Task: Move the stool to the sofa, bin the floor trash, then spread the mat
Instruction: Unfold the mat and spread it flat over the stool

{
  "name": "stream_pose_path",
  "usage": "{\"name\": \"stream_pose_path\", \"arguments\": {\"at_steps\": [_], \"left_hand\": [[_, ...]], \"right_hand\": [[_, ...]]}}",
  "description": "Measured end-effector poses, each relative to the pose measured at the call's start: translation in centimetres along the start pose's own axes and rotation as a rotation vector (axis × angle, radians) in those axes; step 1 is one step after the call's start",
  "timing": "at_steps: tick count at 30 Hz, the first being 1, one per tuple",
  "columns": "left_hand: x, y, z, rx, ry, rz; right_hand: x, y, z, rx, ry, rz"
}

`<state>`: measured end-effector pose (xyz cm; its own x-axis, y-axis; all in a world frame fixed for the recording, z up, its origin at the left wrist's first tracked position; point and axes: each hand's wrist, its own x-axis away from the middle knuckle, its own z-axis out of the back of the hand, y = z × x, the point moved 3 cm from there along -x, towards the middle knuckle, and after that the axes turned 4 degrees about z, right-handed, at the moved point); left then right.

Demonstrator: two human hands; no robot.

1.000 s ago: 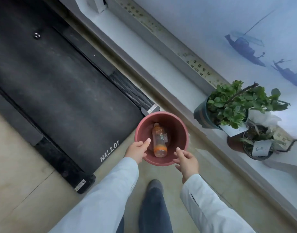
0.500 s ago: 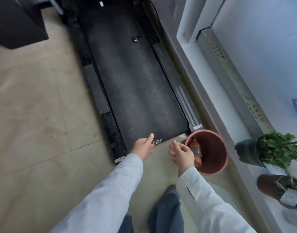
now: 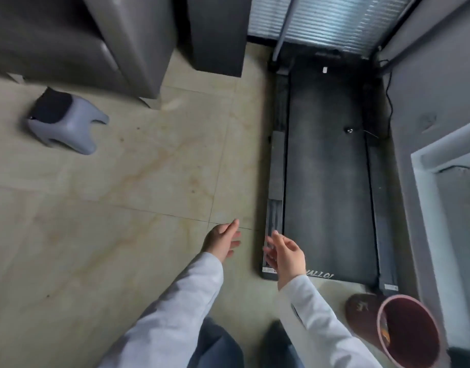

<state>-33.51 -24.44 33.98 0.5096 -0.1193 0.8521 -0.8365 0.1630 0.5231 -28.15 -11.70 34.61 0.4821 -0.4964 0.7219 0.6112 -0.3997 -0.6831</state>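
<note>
My left hand [image 3: 222,240] and my right hand [image 3: 285,254] hover open over the floor in the middle of the view, both holding nothing. The red bin [image 3: 409,332] stands at the bottom right, behind my right arm, with a bit of the orange bottle [image 3: 386,334] showing inside. A grey plastic stool [image 3: 65,122] with a dark top sits at the far left, next to the grey sofa [image 3: 77,35]. No mat is in view.
A black treadmill [image 3: 329,181] runs up the right half of the floor. A brown slipper [image 3: 361,308] lies beside the bin. A dark cabinet [image 3: 218,33] stands at the top. A white window ledge [image 3: 446,166] is on the right. Beige tiles [image 3: 109,208] spread to the left.
My hands have left the bin's rim and moved away from it, fingers spread. My view has swung left, so the bin slid to the bottom right and the stool and sofa appeared.
</note>
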Motion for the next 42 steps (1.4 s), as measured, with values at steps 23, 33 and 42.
{"name": "stream_pose_path", "arguments": {"at_steps": [23, 33, 42], "left_hand": [[-6.5, 13.5, 32.6, 0.369, 0.243, -0.019], [-10.1, 16.9, 55.3, 0.560, 0.309, -0.046], [-12.5, 20.0, 70.9, 0.521, 0.336, -0.011]], "right_hand": [[0.5, -6.8, -38.9, 0.384, -0.328, 0.051], [6.4, -5.0, -62.2, 0.466, -0.414, 0.053], [9.5, -3.9, -77.1, 0.448, -0.391, 0.017]]}}
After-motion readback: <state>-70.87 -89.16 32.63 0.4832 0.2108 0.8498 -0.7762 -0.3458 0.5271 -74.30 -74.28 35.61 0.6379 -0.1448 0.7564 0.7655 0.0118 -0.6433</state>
